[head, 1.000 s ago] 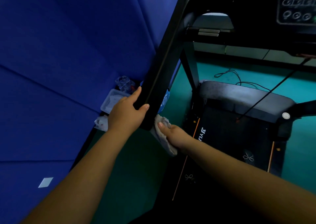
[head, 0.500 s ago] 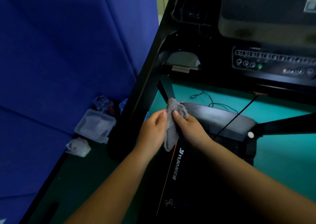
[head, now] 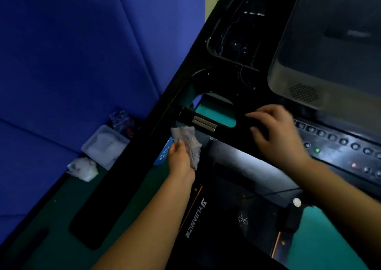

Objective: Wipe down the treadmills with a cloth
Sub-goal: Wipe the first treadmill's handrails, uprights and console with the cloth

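Observation:
A black treadmill fills the right half of the view, with its slanted left upright [head: 171, 113], a front handlebar [head: 239, 117], a button console [head: 340, 142] and the belt deck [head: 226, 218] below. My left hand [head: 179, 158] holds a crumpled grey cloth [head: 188, 140] just under the handlebar's left end, beside the upright. My right hand [head: 276, 133] reaches over the handlebar with its fingers curled around it, left of the console buttons.
Blue padded partition panels [head: 72, 63] close off the left side. At their foot lie a clear plastic box [head: 105, 144], a crumpled white bag [head: 82, 168] and clear packaging [head: 121, 119]. The teal floor [head: 321, 245] shows at lower right. A grey screen housing [head: 329, 53] sits above the console.
The cloth has passed from both hands into my left hand alone. My right hand has let go and moved up and right onto the handlebar. The view has tilted up toward the console.

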Action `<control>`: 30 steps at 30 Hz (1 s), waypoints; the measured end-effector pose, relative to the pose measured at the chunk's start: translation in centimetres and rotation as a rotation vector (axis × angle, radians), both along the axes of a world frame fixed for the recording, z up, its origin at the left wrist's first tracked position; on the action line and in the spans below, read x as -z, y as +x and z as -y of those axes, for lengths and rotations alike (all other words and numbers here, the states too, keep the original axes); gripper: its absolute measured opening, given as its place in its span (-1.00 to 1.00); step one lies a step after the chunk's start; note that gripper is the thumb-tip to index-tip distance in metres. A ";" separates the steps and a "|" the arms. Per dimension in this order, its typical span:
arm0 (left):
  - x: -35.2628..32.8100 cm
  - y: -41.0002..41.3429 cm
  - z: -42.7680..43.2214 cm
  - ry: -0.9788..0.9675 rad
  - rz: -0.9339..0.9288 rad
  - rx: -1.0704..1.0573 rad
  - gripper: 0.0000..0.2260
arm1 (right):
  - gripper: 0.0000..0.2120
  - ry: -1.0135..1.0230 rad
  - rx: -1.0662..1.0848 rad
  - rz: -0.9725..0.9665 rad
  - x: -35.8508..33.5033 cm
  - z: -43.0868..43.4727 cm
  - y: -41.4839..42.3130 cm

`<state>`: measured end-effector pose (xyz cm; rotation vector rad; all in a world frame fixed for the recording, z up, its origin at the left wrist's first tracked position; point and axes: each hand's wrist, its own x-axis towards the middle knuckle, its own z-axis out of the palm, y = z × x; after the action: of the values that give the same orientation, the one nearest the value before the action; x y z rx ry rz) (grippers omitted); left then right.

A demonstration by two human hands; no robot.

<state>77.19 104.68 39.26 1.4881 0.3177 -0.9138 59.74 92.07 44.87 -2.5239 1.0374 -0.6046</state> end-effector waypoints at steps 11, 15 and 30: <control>-0.2 -5.4 5.2 0.011 -0.030 -0.028 -0.74 | -0.57 -0.174 -0.061 -0.143 -0.7 8.7 -2.3; 0.0 -0.7 6.9 0.121 0.104 -0.188 -0.70 | -0.50 -0.150 -0.110 -0.172 -1.7 9.8 -2.6; -1.2 3.4 6.3 0.712 1.494 0.779 -0.74 | -0.43 -0.113 -0.174 -0.151 -2.0 12.2 -2.9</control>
<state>80.56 98.33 40.46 2.5910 -1.2139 0.0208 56.85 79.87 46.83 -2.7585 0.8409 -0.4400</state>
